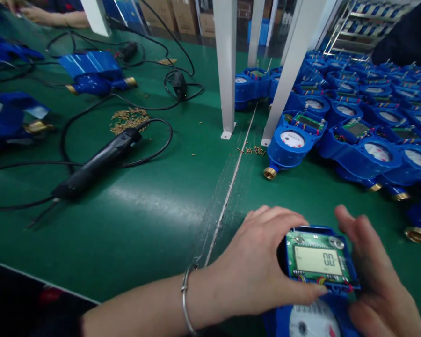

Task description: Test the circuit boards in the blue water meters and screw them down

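The left hand (252, 267) clamps the left edge of a blue water meter's circuit board (317, 248) between fingers and thumb, its long axis running across the view. The right hand (379, 276) lies against the right edge, fingers spread apart; whether it grips, I cannot tell. Beyond, rows of blue water meters (358, 126) crowd the green desk (143, 234).

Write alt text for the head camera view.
A left hand and a right hand hold a blue water meter with its green circuit board showing an LCD. Beyond lie more blue meters and a black corded screwdriver on a green bench.
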Tool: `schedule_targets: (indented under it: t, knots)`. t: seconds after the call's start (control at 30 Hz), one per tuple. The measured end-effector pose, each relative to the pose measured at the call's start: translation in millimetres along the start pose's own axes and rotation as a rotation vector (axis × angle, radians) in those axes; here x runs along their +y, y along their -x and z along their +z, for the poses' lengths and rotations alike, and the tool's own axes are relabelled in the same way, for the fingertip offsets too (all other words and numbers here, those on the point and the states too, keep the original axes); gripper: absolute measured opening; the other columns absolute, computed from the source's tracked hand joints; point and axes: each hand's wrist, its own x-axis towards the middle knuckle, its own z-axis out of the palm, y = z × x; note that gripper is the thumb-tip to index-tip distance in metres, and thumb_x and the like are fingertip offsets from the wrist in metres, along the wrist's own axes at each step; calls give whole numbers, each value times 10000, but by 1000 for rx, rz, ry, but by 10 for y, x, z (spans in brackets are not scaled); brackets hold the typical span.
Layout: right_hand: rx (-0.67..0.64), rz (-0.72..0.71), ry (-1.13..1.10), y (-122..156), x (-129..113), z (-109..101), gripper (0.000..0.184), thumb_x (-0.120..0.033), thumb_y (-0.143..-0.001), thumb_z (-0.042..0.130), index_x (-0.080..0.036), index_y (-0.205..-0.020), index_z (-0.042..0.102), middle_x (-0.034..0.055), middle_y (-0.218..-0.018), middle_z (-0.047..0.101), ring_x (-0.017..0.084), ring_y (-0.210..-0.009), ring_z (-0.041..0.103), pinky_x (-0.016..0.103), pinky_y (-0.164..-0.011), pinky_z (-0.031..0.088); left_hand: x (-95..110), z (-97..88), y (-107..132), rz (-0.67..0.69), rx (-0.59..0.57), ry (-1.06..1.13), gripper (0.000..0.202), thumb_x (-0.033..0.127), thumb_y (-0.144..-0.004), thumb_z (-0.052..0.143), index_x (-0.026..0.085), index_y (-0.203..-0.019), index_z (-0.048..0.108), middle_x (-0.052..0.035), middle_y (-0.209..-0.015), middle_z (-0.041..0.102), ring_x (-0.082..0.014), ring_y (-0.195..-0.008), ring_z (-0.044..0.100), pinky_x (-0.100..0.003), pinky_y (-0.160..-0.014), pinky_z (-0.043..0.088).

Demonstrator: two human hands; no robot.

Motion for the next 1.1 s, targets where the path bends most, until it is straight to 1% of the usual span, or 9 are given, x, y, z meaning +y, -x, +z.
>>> schedule_targets:
  t: [0.17, 0.33, 0.43, 0.57, 0.67, 0.8, 0.87, 0.97, 1.1]
  knots:
    - [-83, -138, 81, -104, -145, -75, 649, -557, -819, 627, -278, -1384, 468, 72, -1392, 491, 323, -1268, 472, 471, -1042, 457, -13, 15, -1, -21, -24, 34, 576, 407, -650, 779, 214, -1140, 545, -30, -1156, 626, -225, -1063, 565, -429, -955, 412]
    - [-63, -12, -51, -50, -108, -17, 671, -478, -894, 555, -247, -1477, 317, 72, -1346, 513, 217, -1162, 560, 277, -879, 562, 5, -5, -11, -31, -34, 55, 527, 396, -637, 767, 216, -1090, 567, -37, -1100, 629, -244, -1035, 564, -441, -929, 422]
    - [-146, 9, -17, -32, -83, -52, 666, -461, -924, 510, -226, -1498, 268, 48, -1399, 456, 159, -1211, 518, 179, -962, 489, -3, -14, -2, -25, -30, 66, 532, 404, -644, 767, 218, -1099, 565, -33, -1107, 624, -241, -1043, 558, -437, -932, 422]
    - [-173, -15, 39, -88, -118, -90, 634, -527, -899, 527, -243, -1441, 361, 30, -1473, 366, 186, -1374, 341, 215, -1126, 322, -31, -20, -4, -5, -39, 108, 613, 440, -618, 812, 224, -1135, 564, -34, -1146, 614, -239, -1060, 555, -438, -945, 428]
    - [-177, 3, -18, -137, -158, -66, 594, -537, -895, 531, -252, -1397, 388, 33, -1536, 284, 205, -1424, 272, 238, -1087, 375, -48, -53, -16, 21, -74, 163, 707, 444, -591, 843, 219, -1193, 549, -50, -1209, 591, -249, -1112, 543, -442, -990, 429]
    - [-173, -19, -100, -147, -141, -41, 598, -511, -887, 564, -244, -1388, 375, 41, -1520, 333, 217, -1427, 275, 275, -1087, 384, -82, -200, 1, -66, -127, 230, 1031, 506, -466, 895, 204, -1339, 438, -109, -1353, 501, -314, -1214, 493, -482, -1030, 431]
    - [-165, -45, -104, -144, -112, -45, 621, -515, -869, 592, -234, -1383, 384, 37, -1500, 369, 224, -1432, 261, 293, -1131, 325, -111, -297, 12, -94, -166, 271, 856, 513, -601, 833, 196, -1310, 472, -109, -1328, 525, -289, -1187, 523, -458, -1011, 454]
    - [-151, -85, -109, -151, -84, -48, 628, -512, -852, 618, -233, -1370, 401, 21, -1432, 459, 228, -1421, 274, 305, -1147, 283, -155, -382, -3, -52, -167, 259, 367, 307, -824, 664, 189, -1162, 584, -76, -1234, 590, -216, -1143, 561, -397, -1019, 448]
    - [-105, -109, -148, -173, -81, -10, 590, -498, -860, 612, -244, -1360, 427, 6, -1325, 544, 223, -1387, 326, 310, -1131, 286, -160, -336, -30, -73, -63, 175, 209, 148, -764, 655, 180, -968, 623, -53, -1103, 640, -197, -1052, 606, -369, -952, 488]
